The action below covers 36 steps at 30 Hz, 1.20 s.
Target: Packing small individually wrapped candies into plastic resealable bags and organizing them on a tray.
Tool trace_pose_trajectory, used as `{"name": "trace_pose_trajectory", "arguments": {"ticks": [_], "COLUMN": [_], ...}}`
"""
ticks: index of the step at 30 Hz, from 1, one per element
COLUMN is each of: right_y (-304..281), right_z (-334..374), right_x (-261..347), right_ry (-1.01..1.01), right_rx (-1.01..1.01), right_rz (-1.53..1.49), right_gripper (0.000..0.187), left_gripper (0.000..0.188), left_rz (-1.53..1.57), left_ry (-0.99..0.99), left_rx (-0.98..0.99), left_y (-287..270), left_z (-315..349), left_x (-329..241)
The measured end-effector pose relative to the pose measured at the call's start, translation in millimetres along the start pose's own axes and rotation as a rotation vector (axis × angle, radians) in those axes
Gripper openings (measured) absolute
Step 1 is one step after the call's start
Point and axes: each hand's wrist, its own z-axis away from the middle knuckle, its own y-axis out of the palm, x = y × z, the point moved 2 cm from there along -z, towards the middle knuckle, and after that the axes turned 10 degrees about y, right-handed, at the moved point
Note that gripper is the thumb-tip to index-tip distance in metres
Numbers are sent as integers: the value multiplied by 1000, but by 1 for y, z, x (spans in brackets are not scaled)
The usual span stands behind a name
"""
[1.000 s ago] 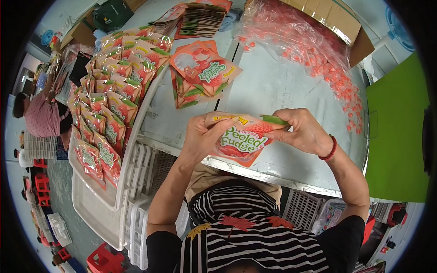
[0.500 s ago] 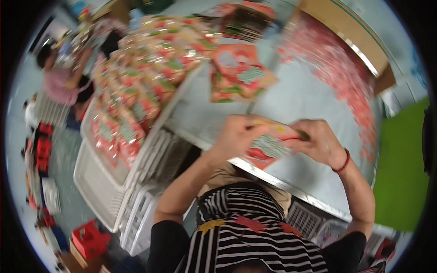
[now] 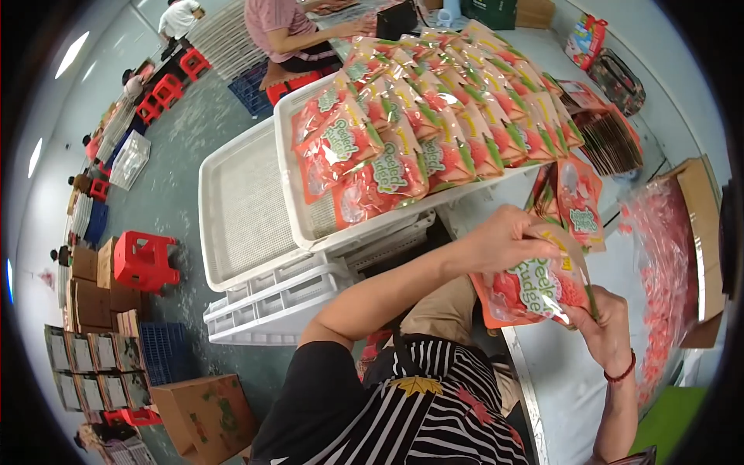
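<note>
Both of my hands grip one peach-and-red snack pouch [image 3: 535,288] with a fruit picture and a green label. My left hand [image 3: 508,239] pinches its upper edge, with the fingers closed. My right hand [image 3: 607,329], with a red cord at the wrist, holds the lower right side. The pouch is tilted over the near edge of the table. Just beyond it, more such pouches [image 3: 580,200] lie on the table. To the left, a white tray [image 3: 306,225] is heaped with overlapping, plump pouches [image 3: 434,116].
Beyond the tray, a stack of flat pouches [image 3: 612,143] stands on the table. Small pink wrapped pieces [image 3: 657,271] spill from a cardboard box [image 3: 705,232] at right. An empty mesh tray [image 3: 248,201], a red stool [image 3: 146,262] and a seated person [image 3: 283,31] are leftward.
My view has swung left, bringing the heaped tray nearer the middle. The pouch stays between both hands; its printed front now faces me more fully.
</note>
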Motion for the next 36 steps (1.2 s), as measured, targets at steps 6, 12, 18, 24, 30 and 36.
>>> {"name": "trace_pose_trajectory", "arguments": {"ticks": [6, 12, 18, 24, 30, 36], "right_y": [53, 169, 229, 211, 186, 185], "right_z": [-87, -198, -226, -236, -157, -88], "right_x": [70, 115, 117, 103, 54, -44], "right_ry": [-156, -213, -370, -340, -276, -138], "right_rx": [62, 176, -121, -196, -7, -59], "right_rz": [-335, -658, 86, 67, -127, -102], "right_gripper": [25, 26, 32, 37, 43, 24], "left_gripper": [36, 36, 42, 41, 50, 42], "left_rz": [-266, -761, -1092, -1354, -955, -1579], "left_ry": [318, 265, -351, -501, -489, -548], "left_rx": [-719, -1116, -681, -505, -832, -481], "left_y": [-91, -181, -216, -204, -216, -221], "left_z": [47, 139, 217, 186, 198, 197], "left_x": [-32, -3, 106, 105, 118, 133]}}
